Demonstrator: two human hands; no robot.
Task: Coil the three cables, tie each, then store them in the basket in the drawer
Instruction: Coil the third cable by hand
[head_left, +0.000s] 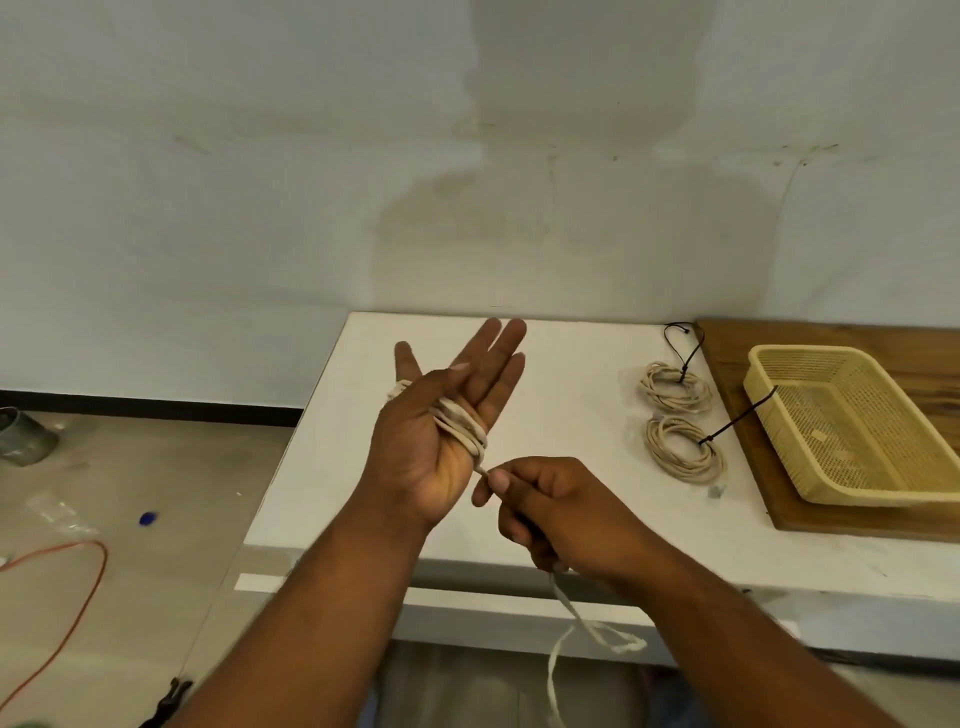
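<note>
Beside one basket (810, 350), two coils (648, 385) (653, 440); one cable (460, 422) held.

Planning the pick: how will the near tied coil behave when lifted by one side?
The coil is probably floppy: a similar cable hangs limp below the right hand. It should stay one bundle, since a black tie cinches it, though the loops may sag. Lying flat, it is unlikely to roll.

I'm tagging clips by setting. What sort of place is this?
Probably a plain indoor workroom or staging space rather than a lived-in home. It has a bare, stained white wall, a white table pushed against it, and a tiled floor where an orange cord and small clutter lie.
</note>
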